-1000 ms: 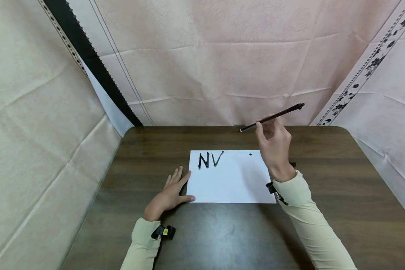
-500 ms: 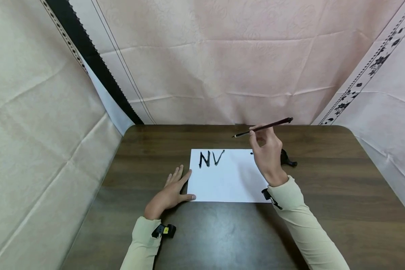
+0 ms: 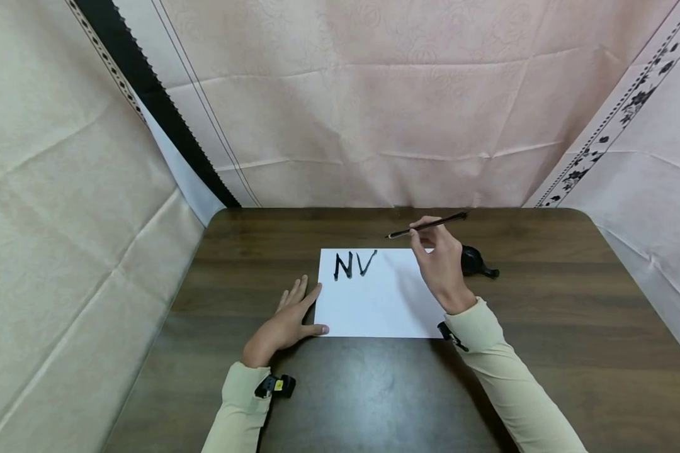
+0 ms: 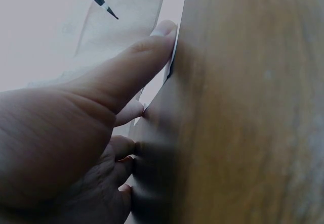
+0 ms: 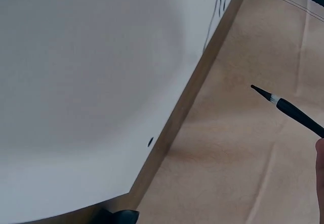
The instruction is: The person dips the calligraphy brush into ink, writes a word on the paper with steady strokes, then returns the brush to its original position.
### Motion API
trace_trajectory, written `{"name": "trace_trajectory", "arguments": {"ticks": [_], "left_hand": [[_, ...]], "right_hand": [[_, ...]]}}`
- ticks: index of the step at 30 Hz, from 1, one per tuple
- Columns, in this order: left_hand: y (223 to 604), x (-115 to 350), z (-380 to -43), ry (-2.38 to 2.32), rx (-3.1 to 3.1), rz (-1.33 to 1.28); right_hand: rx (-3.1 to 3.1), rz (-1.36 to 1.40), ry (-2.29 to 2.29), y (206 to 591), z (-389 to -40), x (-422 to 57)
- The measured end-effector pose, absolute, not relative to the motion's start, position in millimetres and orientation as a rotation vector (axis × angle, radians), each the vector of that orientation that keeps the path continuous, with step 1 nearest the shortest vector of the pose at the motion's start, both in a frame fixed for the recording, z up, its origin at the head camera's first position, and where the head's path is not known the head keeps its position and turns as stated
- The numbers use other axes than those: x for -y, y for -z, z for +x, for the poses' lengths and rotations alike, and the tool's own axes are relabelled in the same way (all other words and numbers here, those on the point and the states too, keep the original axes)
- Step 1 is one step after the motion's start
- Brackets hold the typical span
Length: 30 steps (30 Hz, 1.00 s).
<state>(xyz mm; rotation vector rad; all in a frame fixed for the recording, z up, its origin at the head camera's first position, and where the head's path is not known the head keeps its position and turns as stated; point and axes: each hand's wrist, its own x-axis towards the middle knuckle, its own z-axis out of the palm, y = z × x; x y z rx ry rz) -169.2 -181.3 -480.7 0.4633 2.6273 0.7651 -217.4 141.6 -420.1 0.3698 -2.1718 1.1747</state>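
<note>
A sheet of white paper (image 3: 374,308) lies on the table, bearing black marks "N" and "V" (image 3: 342,267) at its upper left. My left hand (image 3: 283,324) rests at the sheet's left edge with fingers spread, thumb and forefinger touching the paper. Above the far edge, my right hand (image 3: 443,270) pinches a dark calligraphy brush (image 3: 452,219). Its black tip points left and stays off the paper; the pale collar shows in the right wrist view. A small black dot (image 5: 150,142) marks the paper's upper right, hidden by the right hand in the head view.
A glossy black object (image 3: 473,261) with a knobbed end, partly hidden, sits just right of the right hand. The brown wooden table (image 3: 572,314) has rounded far corners. Pale cloth (image 3: 408,113) hangs behind it and on both sides.
My right hand has moved left and nearer to me with the brush, lowering it towards the paper's far edge. More of the black object shows. The left hand has stayed put.
</note>
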Motion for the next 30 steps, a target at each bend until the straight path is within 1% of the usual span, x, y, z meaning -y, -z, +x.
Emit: {"name": "trace_trajectory", "arguments": {"ticks": [30], "left_hand": [[483.3,182.5,-168.3,-0.776,-2.636,0.477]], "right_hand": [[2.262,0.426,-1.164,443.6,-218.5,-138.8]]}}
